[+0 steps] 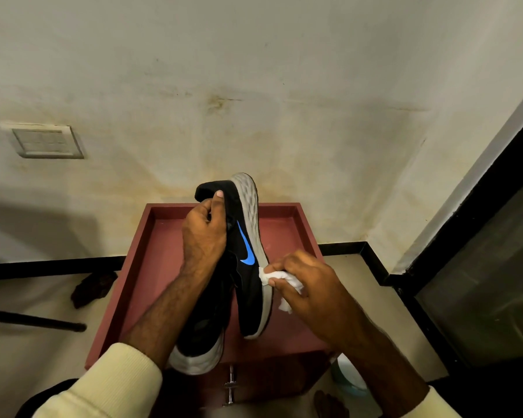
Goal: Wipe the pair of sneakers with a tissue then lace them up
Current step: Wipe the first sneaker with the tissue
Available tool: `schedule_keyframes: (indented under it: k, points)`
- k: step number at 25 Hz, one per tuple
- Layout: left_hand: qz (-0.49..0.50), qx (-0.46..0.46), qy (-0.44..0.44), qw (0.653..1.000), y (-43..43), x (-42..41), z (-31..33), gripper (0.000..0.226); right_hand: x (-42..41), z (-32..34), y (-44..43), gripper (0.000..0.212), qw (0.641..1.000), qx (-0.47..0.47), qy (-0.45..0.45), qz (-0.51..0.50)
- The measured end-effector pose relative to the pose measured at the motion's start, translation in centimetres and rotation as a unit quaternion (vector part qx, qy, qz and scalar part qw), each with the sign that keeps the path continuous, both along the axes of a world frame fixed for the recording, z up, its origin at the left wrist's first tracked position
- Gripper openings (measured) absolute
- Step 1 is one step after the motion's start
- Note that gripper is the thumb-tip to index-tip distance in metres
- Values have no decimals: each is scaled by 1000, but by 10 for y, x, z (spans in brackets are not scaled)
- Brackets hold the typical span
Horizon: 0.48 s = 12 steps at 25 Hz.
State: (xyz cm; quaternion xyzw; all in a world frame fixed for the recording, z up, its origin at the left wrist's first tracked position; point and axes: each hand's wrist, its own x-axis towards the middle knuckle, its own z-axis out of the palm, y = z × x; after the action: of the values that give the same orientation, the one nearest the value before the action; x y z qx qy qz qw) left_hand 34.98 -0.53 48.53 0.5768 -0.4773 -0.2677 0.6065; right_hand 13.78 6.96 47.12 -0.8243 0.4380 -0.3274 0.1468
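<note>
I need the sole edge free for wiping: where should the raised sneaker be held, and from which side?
At the heel collar, from the upper's side, where the left hand grips now. The sneaker is tipped with its sole facing right, so a hold from the left leaves the grey midsole bare for the right hand and its tissue.

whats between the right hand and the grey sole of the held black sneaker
A crumpled white tissue, pinched by the right hand and pressed on the black blue-logo sneaker at its grey sole, as the head view shows.
</note>
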Motion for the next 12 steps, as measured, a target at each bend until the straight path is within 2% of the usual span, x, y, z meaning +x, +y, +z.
schedule_keyframes:
  k: [4, 9, 12]
  points:
    - [54, 22, 35, 998, -3, 5, -1, 55, -5, -2, 5, 23, 995, 41, 55, 75]
    - [124, 78, 107, 983, -12, 14, -9, 57, -6, 5, 2, 21, 997, -60, 13, -37]
    - [165, 93, 161, 969, -14, 15, -7, 55, -4, 7, 5, 23, 997, -76, 25, -16]
